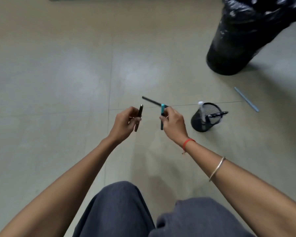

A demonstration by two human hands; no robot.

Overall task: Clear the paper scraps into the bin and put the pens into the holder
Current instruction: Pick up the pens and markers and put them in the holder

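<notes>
My left hand (126, 123) grips a dark brown pen (140, 112) held upright above the floor. To its right, my right hand (173, 124) holds a teal-capped pen (162, 111) pointing down and a black pen (151, 100) that sticks out up and to the left. A black mesh pen holder (206, 118) stands on the floor just right of my right hand, with a white pen and a black pen inside. Farther right, a light blue pen (246, 99) lies on the tiles. The bin (246, 35), lined with a black bag, stands at the upper right.
Beige floor tiles (58, 74) fill the view. My knees in dark grey trousers (126, 211) are at the bottom centre. A red thread and a metal bangle are on my right forearm. No paper scraps show.
</notes>
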